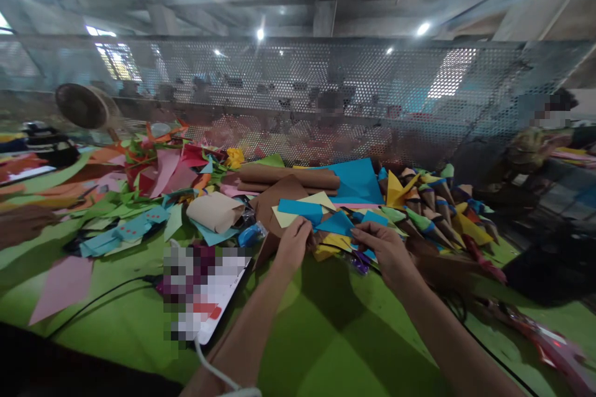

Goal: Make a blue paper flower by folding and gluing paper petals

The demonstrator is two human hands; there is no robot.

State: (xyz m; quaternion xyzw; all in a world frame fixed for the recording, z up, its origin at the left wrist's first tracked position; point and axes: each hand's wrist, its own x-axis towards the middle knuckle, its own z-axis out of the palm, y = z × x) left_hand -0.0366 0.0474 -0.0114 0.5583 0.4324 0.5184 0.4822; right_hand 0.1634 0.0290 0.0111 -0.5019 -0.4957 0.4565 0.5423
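A small blue piece of paper [338, 223] is spread between my two hands, above the green table. My left hand [295, 242] is closed, its thumb and fingertips pinched at the left corner of that piece. The fingers of my right hand [379, 247] pinch its right edge. Just beyond my left fingertips lies a blue paper strip [298, 208] on a pale yellow sheet [323, 200]. Under and behind my hands are yellow paper scraps [333, 242] and a small purple plastic wrapper [360, 262].
Brown paper rolls [288, 178] and a blue sheet [358, 180] lie behind. Paper cones [431, 205] are heaped at right, near a pink tool with a lit red light [549, 338]. A phone [228, 285], cables and coloured scraps [139, 223] are at left. A perforated screen [298, 99] stands behind.
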